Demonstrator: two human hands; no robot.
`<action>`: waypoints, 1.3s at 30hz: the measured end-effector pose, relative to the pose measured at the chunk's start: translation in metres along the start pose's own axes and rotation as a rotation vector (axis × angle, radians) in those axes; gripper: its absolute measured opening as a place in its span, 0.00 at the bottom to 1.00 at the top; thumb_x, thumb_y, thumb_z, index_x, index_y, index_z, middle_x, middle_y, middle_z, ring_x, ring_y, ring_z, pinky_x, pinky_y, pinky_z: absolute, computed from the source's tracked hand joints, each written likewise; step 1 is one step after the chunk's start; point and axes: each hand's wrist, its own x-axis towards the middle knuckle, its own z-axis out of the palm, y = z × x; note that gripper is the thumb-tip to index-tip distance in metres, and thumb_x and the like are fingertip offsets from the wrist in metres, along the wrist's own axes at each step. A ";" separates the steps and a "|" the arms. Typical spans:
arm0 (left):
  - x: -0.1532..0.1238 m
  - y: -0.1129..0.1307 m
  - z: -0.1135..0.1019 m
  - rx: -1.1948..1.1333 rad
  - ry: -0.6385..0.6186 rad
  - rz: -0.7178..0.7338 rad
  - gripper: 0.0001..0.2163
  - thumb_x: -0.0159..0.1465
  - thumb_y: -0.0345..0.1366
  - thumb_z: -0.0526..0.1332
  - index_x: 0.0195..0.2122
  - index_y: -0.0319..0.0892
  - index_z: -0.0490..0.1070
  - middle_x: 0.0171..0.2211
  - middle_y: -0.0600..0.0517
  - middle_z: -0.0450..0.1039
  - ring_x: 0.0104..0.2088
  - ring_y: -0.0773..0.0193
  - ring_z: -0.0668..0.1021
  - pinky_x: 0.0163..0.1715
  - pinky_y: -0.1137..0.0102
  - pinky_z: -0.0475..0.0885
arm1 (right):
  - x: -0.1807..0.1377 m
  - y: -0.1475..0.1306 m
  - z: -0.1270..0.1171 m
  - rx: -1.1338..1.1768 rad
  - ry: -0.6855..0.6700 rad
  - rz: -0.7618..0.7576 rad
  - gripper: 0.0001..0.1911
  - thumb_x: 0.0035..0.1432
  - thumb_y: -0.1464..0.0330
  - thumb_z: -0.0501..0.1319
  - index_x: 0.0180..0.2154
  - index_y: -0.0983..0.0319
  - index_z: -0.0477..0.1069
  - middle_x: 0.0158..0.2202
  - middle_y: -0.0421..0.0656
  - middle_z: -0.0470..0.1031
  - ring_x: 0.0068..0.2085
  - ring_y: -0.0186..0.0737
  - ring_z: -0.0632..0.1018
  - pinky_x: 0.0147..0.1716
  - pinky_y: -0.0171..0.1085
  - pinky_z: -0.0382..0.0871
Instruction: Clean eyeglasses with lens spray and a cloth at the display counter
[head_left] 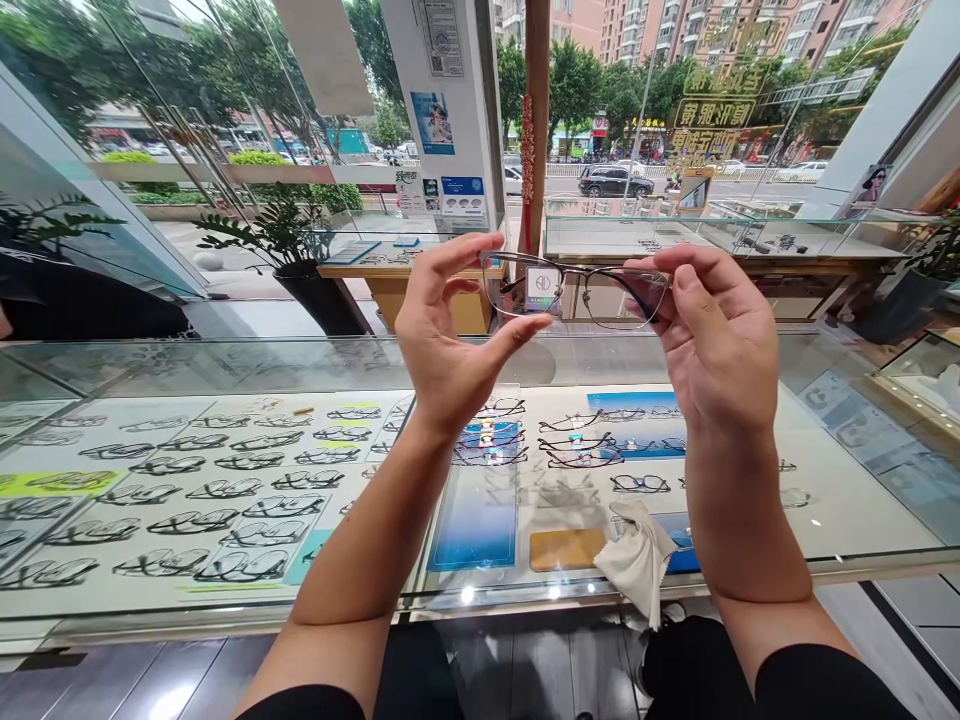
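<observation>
A pair of thin-rimmed eyeglasses (624,272) is raised above the counter, lenses upright and the dark temples folded back behind them. My right hand (724,330) pinches their right end between thumb and fingers. Around the left lens, my left hand (457,335) forms a wide C, thumb stretched below the rim and index finger near its top corner; whether it touches the rim I cannot tell. Below, a pale cleaning cloth (637,560) lies crumpled over the front edge of the glass counter (825,570). Beside the cloth is a tan rectangular pad (566,550).
Rows of eyeglasses (202,520) fill the left of the display. More frames (581,452) stand at its centre near a blue card (474,530). Beyond are a potted plant (315,290), another display case (637,240) and large street-facing windows. Dark clothing (82,280) shows at far left.
</observation>
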 end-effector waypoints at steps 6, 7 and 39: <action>-0.002 0.001 -0.002 0.031 -0.019 -0.015 0.37 0.59 0.66 0.76 0.64 0.56 0.72 0.65 0.45 0.77 0.68 0.42 0.78 0.55 0.49 0.84 | 0.001 0.004 -0.002 0.028 -0.005 0.021 0.19 0.74 0.45 0.63 0.54 0.49 0.79 0.55 0.44 0.86 0.59 0.51 0.87 0.57 0.53 0.85; -0.002 0.001 -0.002 0.018 -0.022 -0.008 0.37 0.59 0.65 0.77 0.64 0.57 0.72 0.65 0.45 0.76 0.68 0.42 0.78 0.54 0.50 0.84 | 0.001 0.006 -0.002 0.035 -0.009 0.019 0.20 0.74 0.45 0.64 0.54 0.50 0.79 0.55 0.44 0.86 0.59 0.51 0.87 0.56 0.52 0.86; 0.010 0.014 -0.020 0.004 -0.409 0.156 0.34 0.64 0.59 0.76 0.66 0.48 0.74 0.62 0.43 0.81 0.65 0.47 0.80 0.62 0.54 0.78 | 0.006 -0.011 -0.020 -0.077 -0.492 0.195 0.16 0.65 0.52 0.75 0.35 0.59 0.85 0.38 0.46 0.85 0.39 0.42 0.80 0.40 0.43 0.75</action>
